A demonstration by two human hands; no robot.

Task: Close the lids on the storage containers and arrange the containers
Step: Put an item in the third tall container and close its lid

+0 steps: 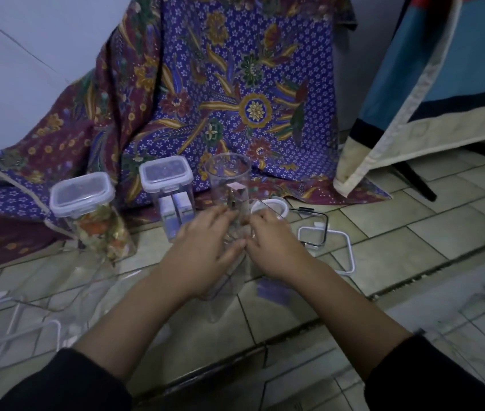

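My left hand (pixel 202 253) and my right hand (pixel 274 244) lie side by side on top of a clear container (pixel 220 292) standing on the tiled floor, fingers curled over its far edge. My hands hide its top, so I cannot tell whether a lid is on it. Just behind it stands a tall clear container (pixel 229 176) with no lid. To the left, two containers carry snapped white-rimmed lids: one with colourful contents (pixel 82 194) and one with small boxes inside (pixel 166 173).
Loose lids lie to the right: a white-rimmed one (pixel 340 247), a black-rimmed one (pixel 314 219) and a rounded white one (pixel 274 204). More clear containers and white-rimmed lids (pixel 12 330) sit at the lower left. Patterned cloth (pixel 235 84) drapes behind, and a hanging blanket (pixel 428 99) is at right.
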